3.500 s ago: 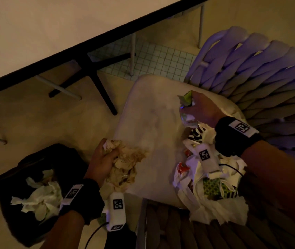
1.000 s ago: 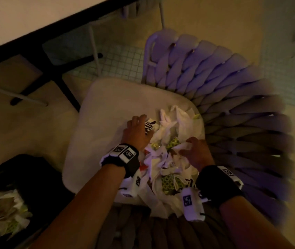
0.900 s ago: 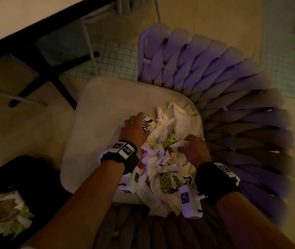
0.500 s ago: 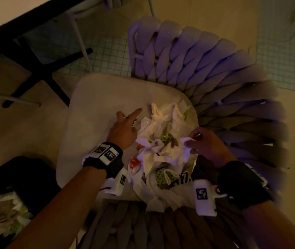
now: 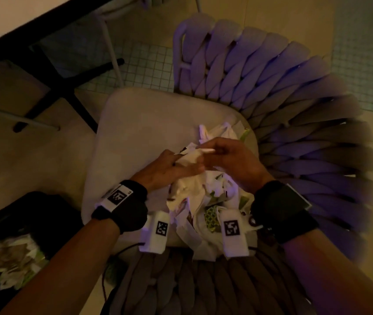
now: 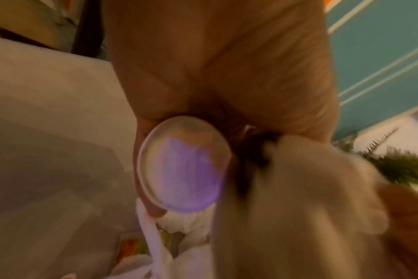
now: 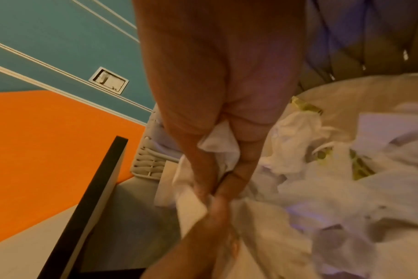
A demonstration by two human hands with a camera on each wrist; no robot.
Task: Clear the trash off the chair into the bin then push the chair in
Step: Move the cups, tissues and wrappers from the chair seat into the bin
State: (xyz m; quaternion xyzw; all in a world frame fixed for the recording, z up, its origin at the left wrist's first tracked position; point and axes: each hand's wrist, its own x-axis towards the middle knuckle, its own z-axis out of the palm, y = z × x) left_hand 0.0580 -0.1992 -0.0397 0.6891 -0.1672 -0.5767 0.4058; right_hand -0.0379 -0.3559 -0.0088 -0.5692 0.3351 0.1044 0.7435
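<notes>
Crumpled white paper and wrappers, the trash pile (image 5: 206, 196), lie on the near right part of the beige chair cushion (image 5: 135, 133). Both hands meet just above the pile. My left hand (image 5: 186, 165) grips a wad of white paper (image 5: 190, 158); the left wrist view shows a round clear lid (image 6: 181, 164) held against that wad (image 6: 286, 188). My right hand (image 5: 206, 155) pinches white paper (image 7: 217, 145) between thumb and fingers, touching the left hand's fingertips. The black bin (image 5: 51, 214) stands on the floor at lower left, with paper trash (image 5: 10, 262) inside.
The chair's woven purple-grey back and arm (image 5: 294, 133) curve around the right and near sides of the seat. A white table with a black edge (image 5: 33, 21) and black legs (image 5: 72, 98) stands beyond the chair at upper left. Beige floor lies between bin and table.
Both hands have left the sides of the pile, come together above its middle and taken hold of paper. Earlier still, the left hand was over by the bin.
</notes>
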